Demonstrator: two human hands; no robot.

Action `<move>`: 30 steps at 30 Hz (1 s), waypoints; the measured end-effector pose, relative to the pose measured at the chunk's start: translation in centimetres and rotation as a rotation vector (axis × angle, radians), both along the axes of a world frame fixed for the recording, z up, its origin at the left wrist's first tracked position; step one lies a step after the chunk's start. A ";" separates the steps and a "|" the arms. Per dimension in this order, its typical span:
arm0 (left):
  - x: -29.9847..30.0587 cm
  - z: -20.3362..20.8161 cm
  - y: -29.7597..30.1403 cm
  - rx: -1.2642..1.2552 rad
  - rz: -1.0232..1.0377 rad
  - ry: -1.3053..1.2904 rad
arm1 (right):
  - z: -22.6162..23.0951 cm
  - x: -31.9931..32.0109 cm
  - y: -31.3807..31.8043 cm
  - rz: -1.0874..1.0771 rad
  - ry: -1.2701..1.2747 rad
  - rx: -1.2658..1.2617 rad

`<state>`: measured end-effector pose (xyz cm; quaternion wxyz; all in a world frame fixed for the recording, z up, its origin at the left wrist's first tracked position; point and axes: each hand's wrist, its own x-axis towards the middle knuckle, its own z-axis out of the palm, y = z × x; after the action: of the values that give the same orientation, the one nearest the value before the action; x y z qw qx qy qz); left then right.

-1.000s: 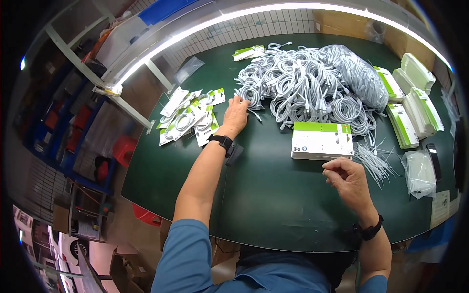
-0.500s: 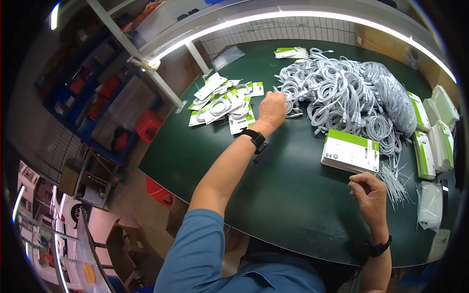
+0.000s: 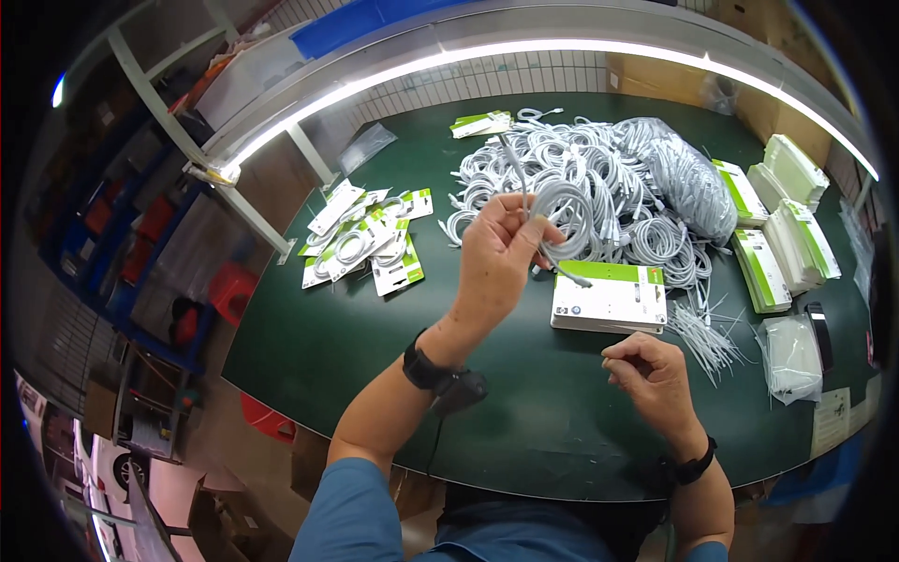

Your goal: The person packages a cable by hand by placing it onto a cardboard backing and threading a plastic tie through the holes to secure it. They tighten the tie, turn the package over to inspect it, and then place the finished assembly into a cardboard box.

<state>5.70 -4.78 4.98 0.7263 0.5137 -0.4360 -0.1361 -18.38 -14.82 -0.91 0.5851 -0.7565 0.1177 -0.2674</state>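
Neatly looped with ends protruding, the grey cable (image 3: pixel 562 190) is pinched by left fingers (image 3: pixel 527 236); the right fingers (image 3: pixel 646 345) curl closed.

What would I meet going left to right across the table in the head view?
Pile of carded cables, left hand holding a coiled cable, white-and-green card stack, loose white ties, clear bag.

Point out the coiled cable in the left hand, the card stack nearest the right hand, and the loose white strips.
Coiled cable (image 3: pixel 582 214): head view, right side of its loop.
Card stack (image 3: pixel 607 300): head view, top card's white face.
Loose white strips (image 3: pixel 706 339): head view, middle of the heap.
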 end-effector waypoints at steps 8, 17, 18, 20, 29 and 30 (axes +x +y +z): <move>-5.9 -0.6 0.5 0.133 0.082 -0.462 | 1.7 -0.5 0.9 0.042 -0.089 0.076; -10.0 -1.0 0.1 0.063 0.328 -1.400 | 0.2 -0.5 0.8 -0.041 -0.203 0.122; -10.1 -1.1 0.0 0.053 0.316 -1.394 | 0.2 -0.5 0.9 -0.059 -0.205 0.240; -10.2 -1.2 0.1 0.059 0.270 -1.314 | 0.5 -0.6 0.6 -0.046 -0.208 0.376; -9.5 -2.8 -1.5 -0.083 0.166 -1.366 | 0.9 -0.8 -1.6 -0.040 -0.245 0.708; -9.3 -2.8 -1.4 -0.086 0.181 -1.375 | 1.3 -0.4 -1.6 -0.022 -0.275 0.690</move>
<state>-3.57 -6.14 2.20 0.3135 0.4883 -0.7575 0.2990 -18.80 -16.39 0.38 0.8132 -0.4704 0.1290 -0.3174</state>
